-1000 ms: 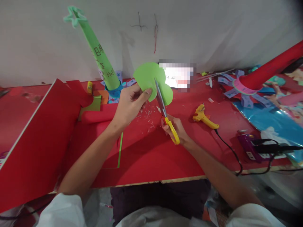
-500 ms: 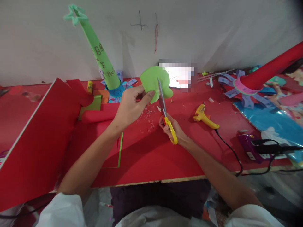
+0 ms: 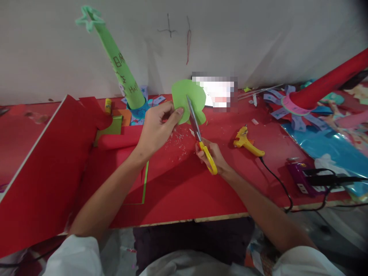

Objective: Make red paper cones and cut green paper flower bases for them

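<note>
A rounded light green paper piece (image 3: 196, 94) is pinched at its lower left edge between the thumb and fingers of my left hand (image 3: 159, 128). My right hand (image 3: 213, 155) grips yellow-handled scissors (image 3: 208, 158) from the lower right. Their blades point up and left and lie across the lower middle of the green piece, with the tip near its centre. Small white scraps (image 3: 180, 145) are scattered on the red tabletop (image 3: 184, 191) below the hands.
A green paper cone (image 3: 122, 73) stands behind on the left, a red cone (image 3: 324, 84) at the right. A yellow glue gun (image 3: 247, 142) with its cord and a purple power strip (image 3: 304, 178) lie to the right. A red board (image 3: 48, 172) leans at the left.
The green piece has turned and tilted slightly in my left hand. The scissors' tip has shifted a little left on it, and my right hand has moved slightly right.
</note>
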The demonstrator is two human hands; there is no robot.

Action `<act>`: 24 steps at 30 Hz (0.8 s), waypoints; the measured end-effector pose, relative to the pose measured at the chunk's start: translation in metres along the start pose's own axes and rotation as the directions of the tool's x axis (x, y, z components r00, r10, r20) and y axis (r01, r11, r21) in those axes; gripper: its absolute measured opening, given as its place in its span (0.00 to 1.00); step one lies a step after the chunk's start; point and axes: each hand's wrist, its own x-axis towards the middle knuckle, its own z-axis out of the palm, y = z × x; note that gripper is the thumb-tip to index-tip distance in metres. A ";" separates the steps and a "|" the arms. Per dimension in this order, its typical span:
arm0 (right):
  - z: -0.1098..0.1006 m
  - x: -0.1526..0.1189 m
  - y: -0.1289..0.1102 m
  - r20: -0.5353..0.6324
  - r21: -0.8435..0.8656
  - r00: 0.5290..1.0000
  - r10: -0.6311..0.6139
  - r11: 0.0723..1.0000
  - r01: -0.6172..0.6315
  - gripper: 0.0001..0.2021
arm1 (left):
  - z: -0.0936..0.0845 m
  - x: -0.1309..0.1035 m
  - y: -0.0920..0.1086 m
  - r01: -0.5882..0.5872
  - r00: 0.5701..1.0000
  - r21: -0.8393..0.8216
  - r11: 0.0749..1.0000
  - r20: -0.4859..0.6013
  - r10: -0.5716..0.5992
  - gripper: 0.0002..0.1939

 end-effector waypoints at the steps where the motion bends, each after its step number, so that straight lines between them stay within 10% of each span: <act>1: 0.000 0.000 0.001 0.000 -0.006 1.000 0.002 1.000 -0.002 0.37 | 0.000 0.000 0.000 0.000 1.000 0.000 1.000 -0.009 0.000 0.27; 24: 0.005 0.001 0.001 0.020 0.084 0.999 -0.025 0.996 0.023 0.38 | -0.005 0.001 0.006 -0.067 0.997 0.132 0.989 0.047 0.061 0.28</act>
